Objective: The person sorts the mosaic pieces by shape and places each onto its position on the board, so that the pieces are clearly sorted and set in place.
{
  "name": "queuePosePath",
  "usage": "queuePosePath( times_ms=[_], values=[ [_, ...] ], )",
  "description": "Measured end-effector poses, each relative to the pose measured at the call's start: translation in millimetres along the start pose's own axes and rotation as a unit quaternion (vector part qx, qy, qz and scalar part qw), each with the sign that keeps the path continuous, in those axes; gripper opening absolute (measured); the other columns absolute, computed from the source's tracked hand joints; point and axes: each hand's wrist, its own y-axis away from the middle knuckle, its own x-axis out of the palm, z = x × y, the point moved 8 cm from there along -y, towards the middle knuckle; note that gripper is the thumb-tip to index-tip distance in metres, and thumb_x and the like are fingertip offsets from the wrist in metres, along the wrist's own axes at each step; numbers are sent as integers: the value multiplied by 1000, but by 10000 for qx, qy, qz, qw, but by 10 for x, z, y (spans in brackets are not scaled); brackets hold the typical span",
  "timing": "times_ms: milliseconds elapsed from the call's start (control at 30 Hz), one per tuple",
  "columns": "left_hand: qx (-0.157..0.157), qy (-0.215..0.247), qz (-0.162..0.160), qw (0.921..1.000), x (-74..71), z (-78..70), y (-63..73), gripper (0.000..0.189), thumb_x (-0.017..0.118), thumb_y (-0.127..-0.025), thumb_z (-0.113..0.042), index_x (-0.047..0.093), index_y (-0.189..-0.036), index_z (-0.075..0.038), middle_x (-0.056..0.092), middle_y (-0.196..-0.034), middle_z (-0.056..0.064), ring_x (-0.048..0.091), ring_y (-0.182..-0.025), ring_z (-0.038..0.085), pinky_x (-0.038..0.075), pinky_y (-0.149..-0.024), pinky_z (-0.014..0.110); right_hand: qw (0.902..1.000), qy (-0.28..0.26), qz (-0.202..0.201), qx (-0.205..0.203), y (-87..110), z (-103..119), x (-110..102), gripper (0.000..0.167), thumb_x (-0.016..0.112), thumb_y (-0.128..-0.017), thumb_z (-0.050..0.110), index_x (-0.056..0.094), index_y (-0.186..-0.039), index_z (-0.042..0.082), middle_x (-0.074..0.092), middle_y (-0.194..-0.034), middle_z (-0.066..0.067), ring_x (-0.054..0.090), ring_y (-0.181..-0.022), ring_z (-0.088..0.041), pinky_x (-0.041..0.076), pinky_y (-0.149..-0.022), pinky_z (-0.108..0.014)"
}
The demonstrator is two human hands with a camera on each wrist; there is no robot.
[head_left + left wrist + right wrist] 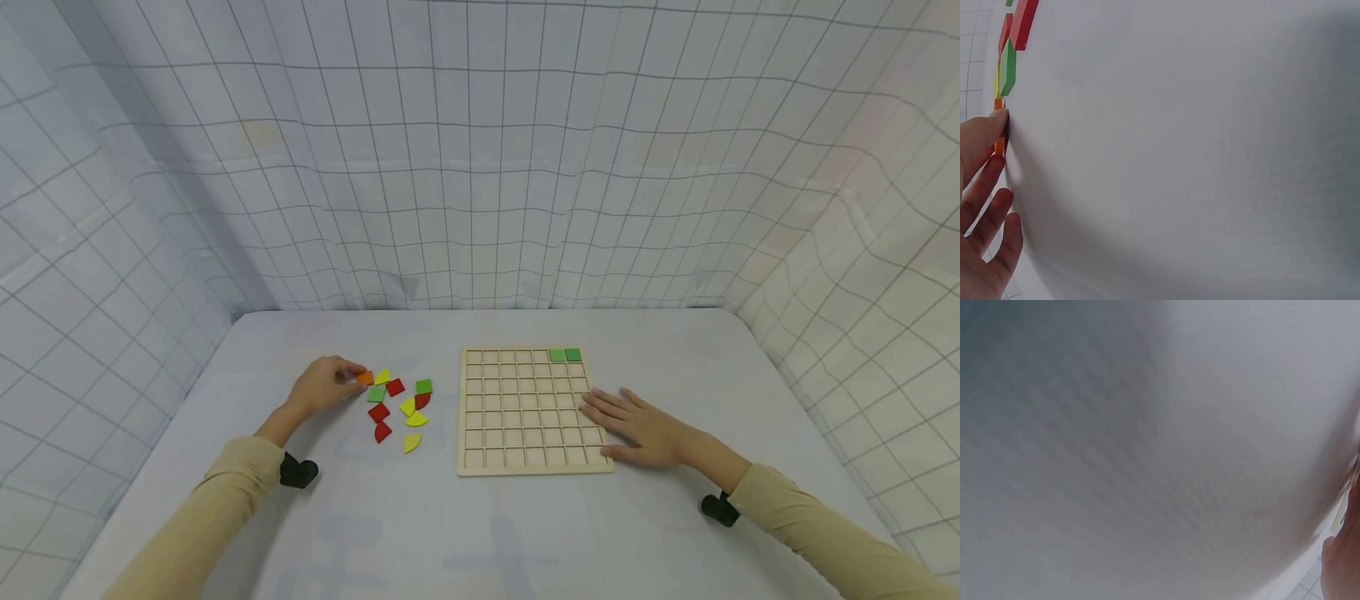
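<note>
In the head view, my left hand [322, 387] pinches an orange tile [365, 377] at the far left of a loose group of tiles. The left wrist view shows the thumb and a finger on that orange tile [999, 147], the other fingers spread loosely. Beside it lie a yellow tile [383, 377], a light green tile [377, 393] and a red tile [395, 387]. My right hand [647, 432] lies flat with straight fingers, its fingertips on the right edge of a wooden grid board [461, 417]. Only a bit of it shows in the right wrist view.
Two green tiles, one lighter [557, 355] and one darker [573, 354], sit in cells at the board's top right corner. More red, yellow and green tiles are scattered left of the board. White gridded curtains [495, 167] surround the white table [420, 533].
</note>
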Motion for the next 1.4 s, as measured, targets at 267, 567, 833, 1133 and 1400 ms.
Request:
queuePosePath(
  times_ms=[267,567,833,1133,1400],
  values=[
    [-80,-79,-159,9998,-20,23,42,36,72,-84,-27,71,-111,-3,68,-103,16,55,-89,27,45,-73,34,10000,24,17,7,3,-1,8,70,45,-98,49,21,-154,15,17,-162,-4,18,-148,-27,14,-114,-60],
    [-152,-17,-374,9992,-68,-4,66,36,71,-84,-29,72,-110,-5,69,-105,15,56,-91,28,43,-67,28,10000,-17,44,53,3,-3,16,70,46,-98,49,21,-154,15,17,-162,-4,18,-149,-27,13,-114,-60],
    [-76,129,-534,9985,-134,-118,23,35,70,-86,-31,72,-111,-7,69,-107,15,57,-94,29,44,-67,28,10000,7,33,48,3,-3,1,70,46,-98,49,21,-154,14,17,-161,-5,18,-148,-27,14,-114,-60],
    [130,146,-515,9985,-110,-353,-69,36,74,-83,-31,72,-110,-8,70,-104,13,58,-93,28,44,-66,27,9999,32,88,62,11,-5,-7,70,45,-98,49,20,-154,14,17,-162,-5,18,-148,-28,14,-115,-60],
    [309,167,-466,9983,-37,-571,-170,36,75,-82,-33,73,-111,-11,70,-104,10,58,-94,26,45,-65,26,10000,17,79,36,7,7,-15,70,45,-99,48,20,-154,14,17,-162,-5,18,-148,-28,14,-115,-60]
  ],
)
